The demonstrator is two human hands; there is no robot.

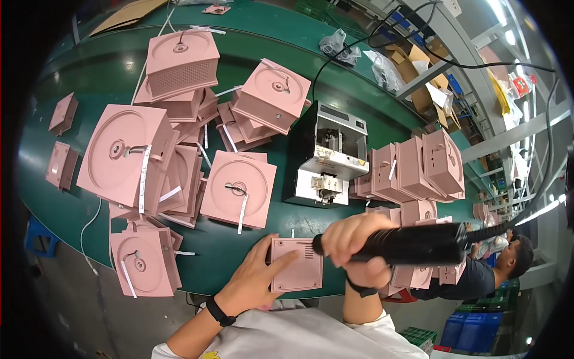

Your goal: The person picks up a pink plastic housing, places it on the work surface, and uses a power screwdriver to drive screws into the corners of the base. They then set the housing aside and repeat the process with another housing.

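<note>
Apparently the panel (305, 275) near the worktop (197, 275)'s front edge is unfinished — left hand (248, 276) spread on it, right hand (357, 239) clenched round a driver (412, 245) by its far right corner — though which corners are done or left I cannot tell.

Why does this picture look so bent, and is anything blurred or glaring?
In the head view, the wide lens bows the green table edge and blackens the corners; in the head view, the right hand and black corded tool look slightly smeared, perhaps from motion; in the head view, ceiling lights glare white.
</note>
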